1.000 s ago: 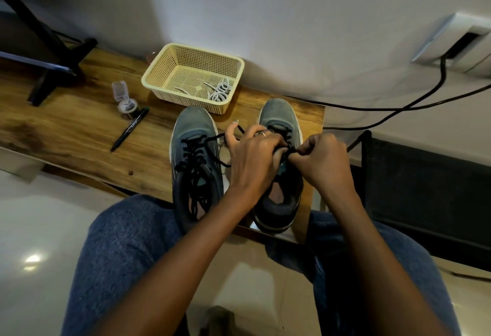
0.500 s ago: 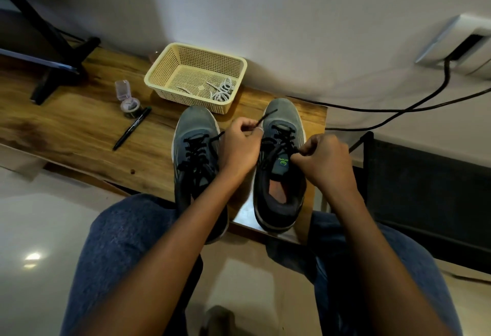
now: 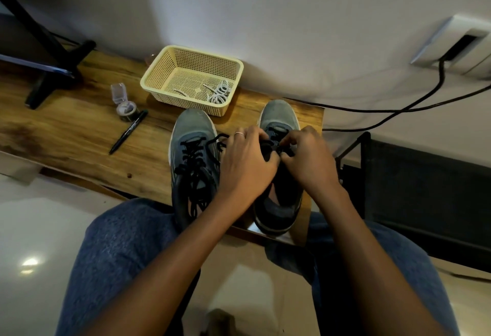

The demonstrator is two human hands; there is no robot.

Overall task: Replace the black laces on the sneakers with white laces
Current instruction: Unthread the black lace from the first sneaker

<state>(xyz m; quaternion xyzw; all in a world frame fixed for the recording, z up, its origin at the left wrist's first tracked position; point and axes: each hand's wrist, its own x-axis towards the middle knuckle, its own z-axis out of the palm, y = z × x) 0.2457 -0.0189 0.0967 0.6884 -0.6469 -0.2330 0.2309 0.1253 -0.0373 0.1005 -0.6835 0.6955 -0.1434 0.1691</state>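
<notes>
Head view: a seated person looks down at two grey sneakers on a wooden table [image 3: 66, 133], both hands working over one shoe.
Left hand [image 3: 245, 161]: fingers curled onto the black lace at the eyelets of the right sneaker [image 3: 279, 120]; a ring shows on one finger.
Right hand [image 3: 309, 159]: fingers bunched and pinching the same black lace [image 3: 276, 147], fingertips almost touching those of the left hand.
Left sneaker [image 3: 195, 133]: just left of the left hand, its black laces [image 3: 192, 161] loose but threaded.
White laces [image 3: 219, 93]: coiled in a cream mesh basket [image 3: 164, 65] beyond the hands, against the wall.
Other things: a black pen [image 3: 129, 131] and a small clear flip-top container [image 3: 123, 104] lie well left of the hands; dark cables [image 3: 398, 111] trail off to the right.
Step in hand: judged to be drawing the black lace out of the right sneaker.
Doing it well: loosen each crossing before pulling, steady the shoe with one hand, and draw the lace out one eyelet at a time so the tip does not snag.
Writing: no brand, label or text can be read.
</notes>
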